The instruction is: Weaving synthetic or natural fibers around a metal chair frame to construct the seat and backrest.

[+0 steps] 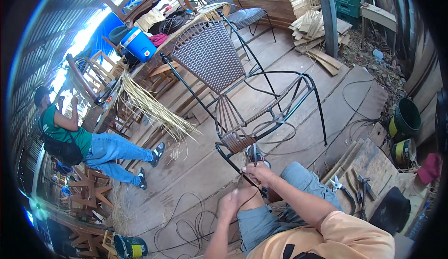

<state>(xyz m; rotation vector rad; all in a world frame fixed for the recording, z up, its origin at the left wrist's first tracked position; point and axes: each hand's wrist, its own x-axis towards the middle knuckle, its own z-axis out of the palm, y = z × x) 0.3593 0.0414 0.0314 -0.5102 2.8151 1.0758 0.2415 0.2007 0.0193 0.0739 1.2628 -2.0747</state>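
A chair [210, 56] with a dark metal frame and a woven grey backrest stands tilted in front of me. Brown strands stretch across its open seat frame and are wrapped tightly into a band [239, 143] at the near corner. At the leg below that corner, my right hand [260, 174] is closed in a pinch on a thin dark weaving strand. My left hand [228, 205], slightly blurred, is lower and to the left, above my knee, its fingers curled round the same strand. More strand [196, 226] lies in loose loops on the floor.
Pliers and cutters [359, 186] lie on a wooden board at right, beside dark buckets [405, 119]. Another woven chair [245, 16] stands behind. At left a person in a green shirt [70, 128] stands near a workbench with pale strips [149, 107] and a blue cooler [138, 44].
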